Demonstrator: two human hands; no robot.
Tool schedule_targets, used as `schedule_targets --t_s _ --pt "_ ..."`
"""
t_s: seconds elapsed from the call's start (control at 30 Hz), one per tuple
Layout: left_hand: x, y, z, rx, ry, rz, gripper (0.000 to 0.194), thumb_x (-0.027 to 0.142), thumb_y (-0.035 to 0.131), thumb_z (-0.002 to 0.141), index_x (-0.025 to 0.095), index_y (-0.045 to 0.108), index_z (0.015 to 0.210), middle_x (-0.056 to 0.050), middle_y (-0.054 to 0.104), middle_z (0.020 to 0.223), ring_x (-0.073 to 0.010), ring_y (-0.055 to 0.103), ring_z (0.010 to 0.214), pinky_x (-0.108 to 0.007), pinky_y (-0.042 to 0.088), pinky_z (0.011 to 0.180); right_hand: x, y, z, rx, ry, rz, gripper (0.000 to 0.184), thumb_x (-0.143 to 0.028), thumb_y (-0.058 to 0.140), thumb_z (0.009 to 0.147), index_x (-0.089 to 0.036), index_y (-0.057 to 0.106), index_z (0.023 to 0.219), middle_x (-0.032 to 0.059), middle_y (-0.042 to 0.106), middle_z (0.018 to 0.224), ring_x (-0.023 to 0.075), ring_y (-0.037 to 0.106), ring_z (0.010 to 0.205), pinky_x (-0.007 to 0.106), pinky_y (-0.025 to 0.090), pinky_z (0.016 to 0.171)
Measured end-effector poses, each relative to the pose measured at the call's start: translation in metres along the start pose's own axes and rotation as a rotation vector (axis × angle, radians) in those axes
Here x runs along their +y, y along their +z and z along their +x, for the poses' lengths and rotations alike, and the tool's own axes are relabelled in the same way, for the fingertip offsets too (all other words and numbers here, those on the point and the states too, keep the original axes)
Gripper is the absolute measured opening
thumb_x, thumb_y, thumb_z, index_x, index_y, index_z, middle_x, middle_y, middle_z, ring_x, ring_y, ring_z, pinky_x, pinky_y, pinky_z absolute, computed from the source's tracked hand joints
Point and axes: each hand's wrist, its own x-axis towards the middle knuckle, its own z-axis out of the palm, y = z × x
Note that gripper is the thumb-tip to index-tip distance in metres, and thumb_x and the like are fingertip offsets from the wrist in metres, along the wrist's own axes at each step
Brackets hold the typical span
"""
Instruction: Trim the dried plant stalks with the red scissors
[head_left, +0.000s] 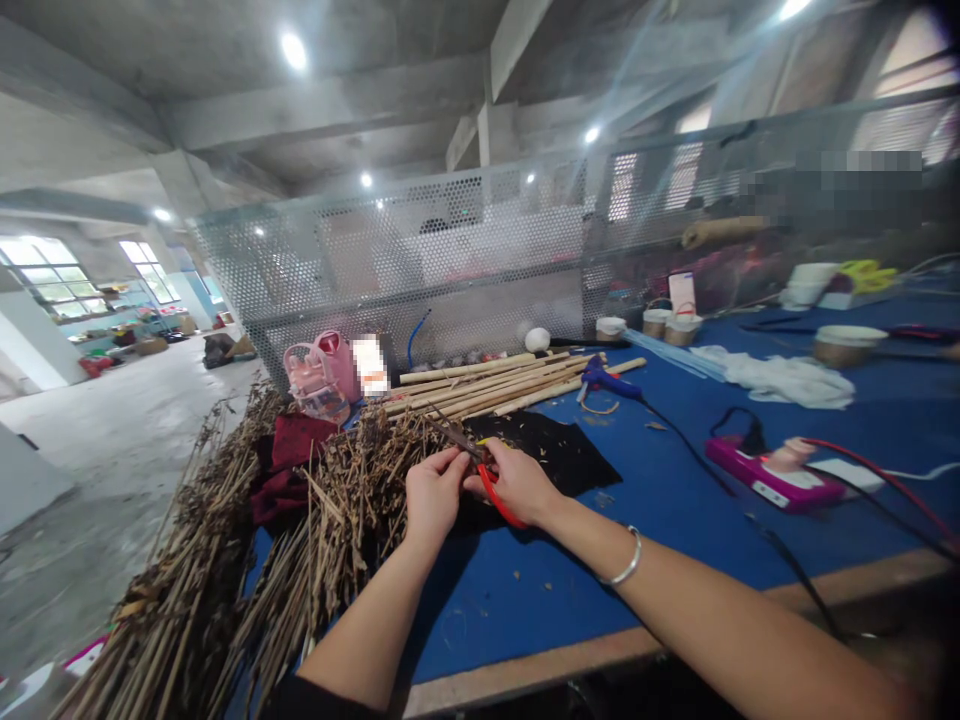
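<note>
My right hand (517, 485) is closed round scissors (491, 495) with red handles, and their metal blades point up and to the left. Close beside it, my left hand (435, 495) is pinched near the blades; whatever its fingers hold is too small and hidden to name. Both hands are above the near edge of a black cloth (577, 455) dotted with small scraps. A heap of dried plant stems (360, 480) lies left of my left hand, with brown, shrivelled heads.
Pale wooden sticks (480, 385) and a blue glue gun (604, 380) lie beyond the hands on the blue table (540, 610). A purple power strip (772, 475) with cords sits at right. A pink bag (326, 375) stands before the perforated metal screen (420, 250).
</note>
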Motion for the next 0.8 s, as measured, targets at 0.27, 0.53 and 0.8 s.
schedule_targets --t_s 0.27,0.53,0.8 --pt "-0.0049 0.0000 0.0018 -0.017 -0.056 -0.095 0.031 0.033 0.059 0.069 0.014 0.069 0.091 -0.006 0.070 0.078 -0.0156 0.060 0.063 -0.024 0.047 0.057 -0.0008 -0.0043 0.0025 -0.043 0.048 -0.039 0.034 -0.052 0.052 0.074 -0.019 0.051 0.081 0.0013 0.059 0.069 0.0131 0.053 0.059 0.022 0.028 0.051" --pt "0.0021 -0.0012 0.0010 -0.003 -0.041 -0.047 0.021 0.028 0.057 0.070 0.013 0.070 0.077 -0.004 0.068 0.067 -0.0138 0.059 0.059 -0.022 0.045 0.056 -0.0048 -0.0063 0.0003 0.024 -0.031 -0.116 0.045 -0.054 0.061 0.064 -0.019 0.048 0.088 0.0034 0.057 0.084 0.0163 0.054 0.073 0.024 0.033 0.059" --pt "-0.0030 -0.0010 0.0026 -0.015 -0.019 -0.057 0.024 0.031 0.058 0.070 0.014 0.070 0.081 -0.004 0.068 0.071 -0.0148 0.059 0.062 -0.023 0.045 0.058 -0.0052 -0.0060 -0.0005 -0.010 0.013 -0.090 0.039 -0.052 0.057 0.070 -0.019 0.048 0.087 0.0023 0.058 0.078 0.0139 0.053 0.066 0.022 0.029 0.053"
